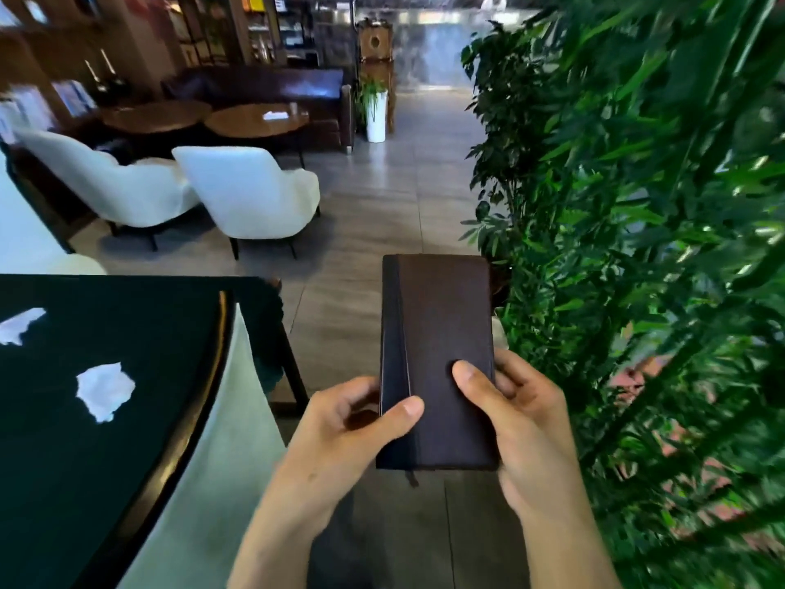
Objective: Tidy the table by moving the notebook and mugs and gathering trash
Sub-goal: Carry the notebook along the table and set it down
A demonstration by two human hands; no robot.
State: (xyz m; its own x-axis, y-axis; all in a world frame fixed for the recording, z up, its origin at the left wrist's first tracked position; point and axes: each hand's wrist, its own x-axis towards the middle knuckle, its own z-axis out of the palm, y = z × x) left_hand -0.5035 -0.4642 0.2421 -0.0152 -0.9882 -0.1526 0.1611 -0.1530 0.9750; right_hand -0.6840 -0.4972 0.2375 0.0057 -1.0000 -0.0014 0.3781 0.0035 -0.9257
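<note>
A dark brown closed notebook [441, 333] is held in the air over the floor, to the right of the black table [127, 461]. My left hand [340, 427] grips its lower left edge with the thumb on the cover. Gripping the lower right edge is my right hand [518, 418], thumb also on the cover. Two crumpled white pieces of paper trash lie on the table, one [105, 389] near the middle and another [19, 325] further left. No mugs are in view.
A tall leafy green plant [637, 248] fills the right side, close to my right hand. Two white armchairs [250, 197] and round wooden tables [255, 121] stand ahead on the left. A tiled floor aisle [403, 184] runs forward between them.
</note>
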